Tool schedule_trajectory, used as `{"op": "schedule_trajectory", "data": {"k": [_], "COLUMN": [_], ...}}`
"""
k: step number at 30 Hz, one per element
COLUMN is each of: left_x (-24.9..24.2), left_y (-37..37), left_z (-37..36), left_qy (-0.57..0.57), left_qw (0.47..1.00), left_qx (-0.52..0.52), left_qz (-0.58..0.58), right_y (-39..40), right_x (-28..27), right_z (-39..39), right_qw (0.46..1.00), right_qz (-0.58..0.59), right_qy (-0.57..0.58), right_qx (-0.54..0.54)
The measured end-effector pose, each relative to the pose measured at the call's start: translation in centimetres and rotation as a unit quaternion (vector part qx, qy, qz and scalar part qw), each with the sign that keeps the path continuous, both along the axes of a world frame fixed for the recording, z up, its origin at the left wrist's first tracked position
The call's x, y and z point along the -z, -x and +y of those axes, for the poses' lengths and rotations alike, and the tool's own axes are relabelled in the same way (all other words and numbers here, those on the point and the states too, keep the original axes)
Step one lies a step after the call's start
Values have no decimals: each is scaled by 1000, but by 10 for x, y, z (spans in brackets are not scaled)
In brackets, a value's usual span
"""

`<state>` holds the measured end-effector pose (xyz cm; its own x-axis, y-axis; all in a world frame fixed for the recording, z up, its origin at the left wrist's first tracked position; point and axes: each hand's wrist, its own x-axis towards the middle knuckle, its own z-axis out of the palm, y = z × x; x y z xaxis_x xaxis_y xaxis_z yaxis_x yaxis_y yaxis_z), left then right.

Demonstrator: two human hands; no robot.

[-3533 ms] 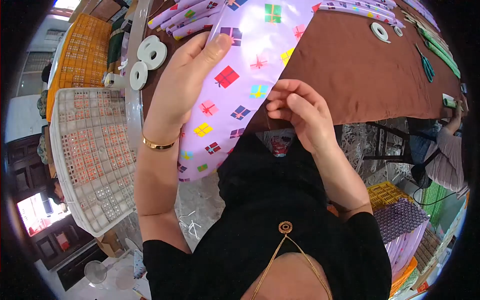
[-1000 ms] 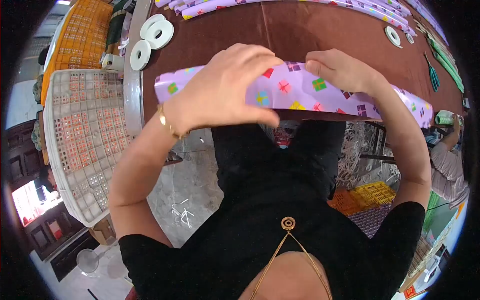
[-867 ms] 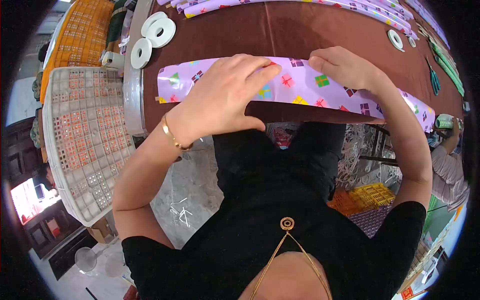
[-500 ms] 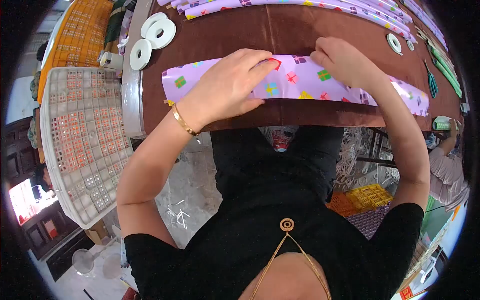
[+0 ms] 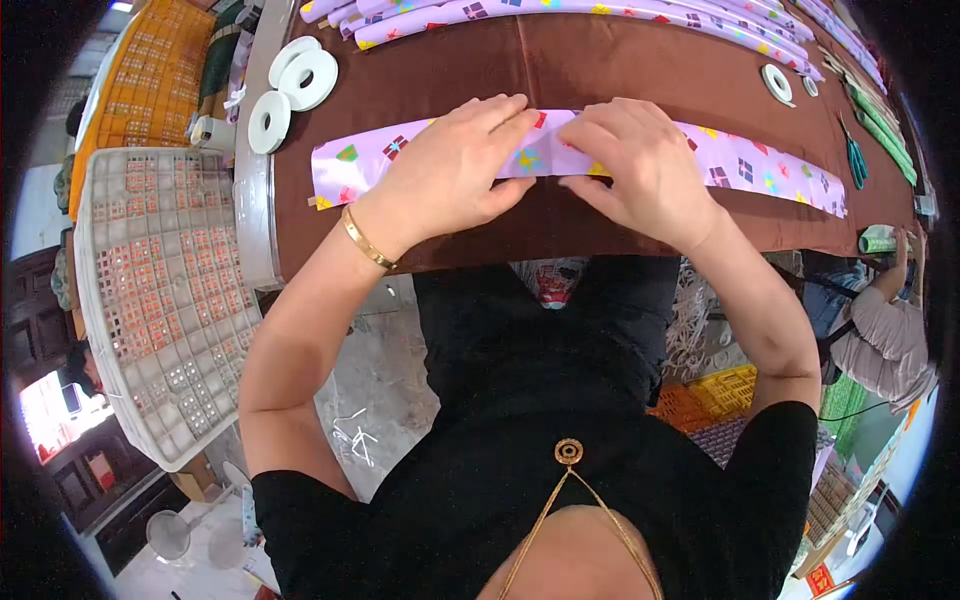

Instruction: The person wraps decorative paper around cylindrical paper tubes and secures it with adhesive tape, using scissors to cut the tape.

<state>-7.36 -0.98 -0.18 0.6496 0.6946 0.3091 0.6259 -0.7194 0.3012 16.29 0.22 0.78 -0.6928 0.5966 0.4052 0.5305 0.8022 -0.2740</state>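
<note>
A lilac sheet of wrapping paper (image 5: 760, 172) with a gift-box print lies partly rolled across the brown-covered table (image 5: 430, 75) in front of me. My left hand (image 5: 460, 165) curls over its left-middle part, fingers on the far edge and thumb at the near edge. Close to it, my right hand (image 5: 635, 170) wraps the same strip in a similar grip. Only a short stretch of paper shows between the two hands. A thin brownish end sticks out at the strip's left tip.
Rolls of the same lilac paper (image 5: 560, 8) lie at the back. White tape rolls (image 5: 268, 122) sit at the left, another tape roll (image 5: 777, 85) at the right near scissors (image 5: 856, 165). A white plastic crate (image 5: 165, 300) stands left. Another person (image 5: 885, 335) works at the far right.
My right hand has moved left and down, nearer my left hand, and now wraps the strip. The paper looks narrower and straighter along its right half.
</note>
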Motion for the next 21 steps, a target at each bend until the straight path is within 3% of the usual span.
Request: {"op": "schedule_trajectory", "data": {"k": [5,10,21], "left_x": [3,10,17], "left_y": [-2,-3,-2], "left_z": [-6,-8,-6], "left_qy": [-22,-115,-147], "left_qw": [999,992,988], "left_qx": [-9,-19,-10], "left_qz": [-23,-41,-42], "right_y": [3,5,-3], "right_x": [8,10,20], "right_z": [-1,-3,-1], "right_qw": [999,999,997], "right_qz": [-1,6,18], "right_qy": [-30,-37,-80], "right_qx": [27,34,2]}}
